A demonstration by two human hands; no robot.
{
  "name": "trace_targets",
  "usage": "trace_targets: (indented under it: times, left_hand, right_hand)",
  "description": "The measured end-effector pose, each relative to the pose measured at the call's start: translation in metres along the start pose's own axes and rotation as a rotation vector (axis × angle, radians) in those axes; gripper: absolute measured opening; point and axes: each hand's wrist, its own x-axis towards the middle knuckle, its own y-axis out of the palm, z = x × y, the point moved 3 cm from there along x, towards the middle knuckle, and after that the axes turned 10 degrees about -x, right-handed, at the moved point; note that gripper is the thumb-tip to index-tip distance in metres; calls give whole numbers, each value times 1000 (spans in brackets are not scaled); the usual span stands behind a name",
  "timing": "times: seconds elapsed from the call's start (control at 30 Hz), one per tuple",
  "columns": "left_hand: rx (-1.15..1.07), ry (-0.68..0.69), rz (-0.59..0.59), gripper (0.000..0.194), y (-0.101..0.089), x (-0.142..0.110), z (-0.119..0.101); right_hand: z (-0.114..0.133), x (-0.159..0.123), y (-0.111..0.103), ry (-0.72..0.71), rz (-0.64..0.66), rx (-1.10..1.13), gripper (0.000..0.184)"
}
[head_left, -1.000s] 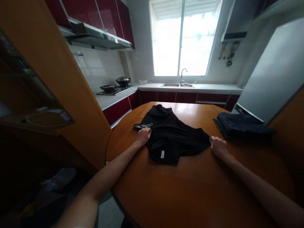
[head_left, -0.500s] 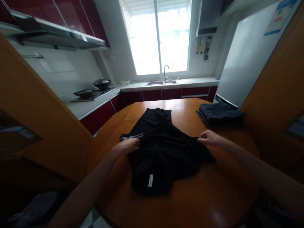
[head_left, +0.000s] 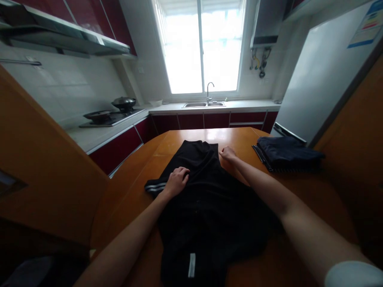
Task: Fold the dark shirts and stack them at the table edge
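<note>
A black short-sleeved shirt [head_left: 206, 199] lies spread on the wooden table [head_left: 125, 195], its collar end with a white label [head_left: 192, 265] nearest me. White stripes mark the sleeve at its left. My left hand [head_left: 178, 181] rests on top of the cloth beside that striped sleeve, fingers loosely bent and a gap showing by the thumb. At the far right edge of the shirt, my right hand [head_left: 228, 153] has its fingers closed in a pinch on the hem corner. The right forearm passes over the other sleeve and hides part of it.
A stack of folded dark clothes [head_left: 287, 153] sits on the table's right side. Beyond are a counter with a sink [head_left: 203, 105], a stove with pans [head_left: 124, 103] at left and a fridge [head_left: 317, 75] at right. Wooden door panels flank me.
My right hand has left the right sleeve and reached forward to the shirt's far edge. My left hand has slid from the striped sleeve inward onto the cloth. The view has shifted forward.
</note>
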Motion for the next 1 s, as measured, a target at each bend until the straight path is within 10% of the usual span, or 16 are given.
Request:
trace_targets:
  times: [0.27, 0.7, 1.0]
  left_hand:
    - [-35, -5, 13, 26, -2, -3, 2]
    - [146, -159, -44, 29, -12, -7, 4]
    - [165, -240, -47, 37, -11, -8, 15]
  right_hand:
    - [12, 52, 37, 51, -103, -80, 29]
    - [-53, 140, 28, 68, -136, -167, 39]
    - [-106, 121, 16, 104, -240, -13, 30]
